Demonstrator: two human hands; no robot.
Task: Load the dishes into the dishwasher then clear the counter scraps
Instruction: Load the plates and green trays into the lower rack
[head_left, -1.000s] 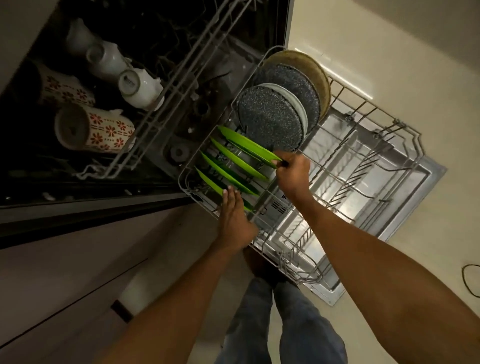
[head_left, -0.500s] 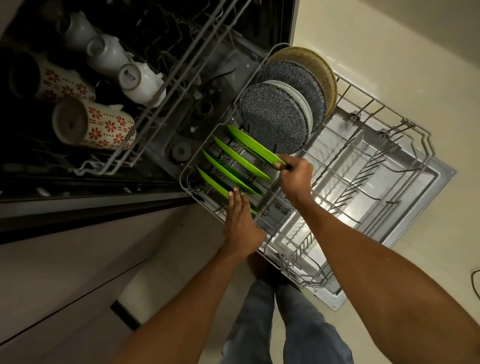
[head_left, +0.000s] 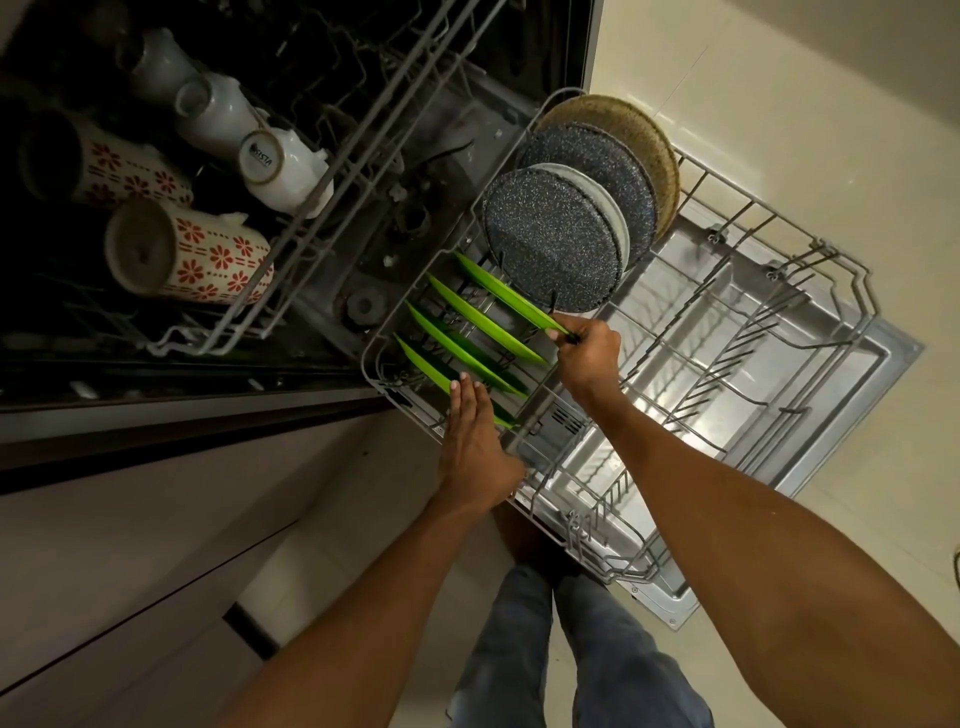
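Four green plates stand on edge in the lower rack of the open dishwasher, side by side in the near-left rows of prongs. The right hand has its grip clamped on the near end of the farthest green plate, fingers curled tight at its rim, right under the speckled dark plate. The left hand lies flat, fingers straight and together, fingertips touching the nearest green plate at the rack's front-left edge; that grip is apart, holding nothing. Behind the green ones, three more round plates lean upright in a row: the speckled dark one in front with a pale plate tucked behind it, a second dark plate, then a tan woven-looking one at the back. The rest of the lower rack, out to the right over the open door, shows bare wire. Up on the left, the upper rack carries two flowered mugs on their sides and three white cups. Below, jeans-clad legs stand on the pale floor.
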